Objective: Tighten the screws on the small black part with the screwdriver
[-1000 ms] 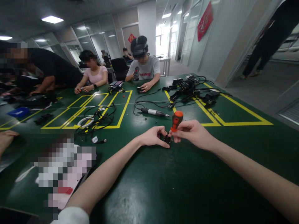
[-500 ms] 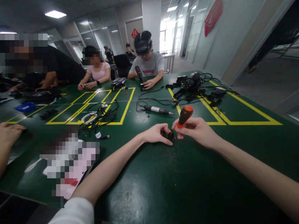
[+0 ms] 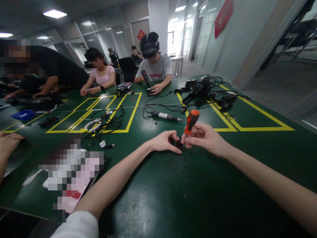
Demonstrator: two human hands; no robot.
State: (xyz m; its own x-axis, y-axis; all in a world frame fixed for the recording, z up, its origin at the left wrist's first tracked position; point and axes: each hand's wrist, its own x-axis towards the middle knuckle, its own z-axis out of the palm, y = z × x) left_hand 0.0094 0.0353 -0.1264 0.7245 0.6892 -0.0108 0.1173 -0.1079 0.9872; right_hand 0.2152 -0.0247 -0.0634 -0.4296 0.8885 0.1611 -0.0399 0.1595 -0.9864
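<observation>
My left hand (image 3: 166, 141) grips a small black part (image 3: 179, 143) between thumb and fingers, low over the green table (image 3: 158, 185). What kind of part it is I cannot make out. In my right hand (image 3: 204, 137) is a screwdriver (image 3: 192, 121) with an orange and black handle, its butt pointing up and slightly right. The fingers wrap the lower end of the handle, right beside the black part. The screwdriver's tip is hidden, so whether it touches the part I cannot tell.
Beyond my hands lies a pen-shaped electric driver (image 3: 165, 116) with a cord. Black cables (image 3: 203, 91) heap at the back right; more cables (image 3: 109, 122) coil at the left. A pink object (image 3: 81, 178), partly blurred, rests by my left forearm. Co-workers (image 3: 155, 66) sit across the table.
The screwdriver has come slightly left and now stands more upright, its handle closer to the black part. My left hand keeps its hold; the whole view has shifted a little.
</observation>
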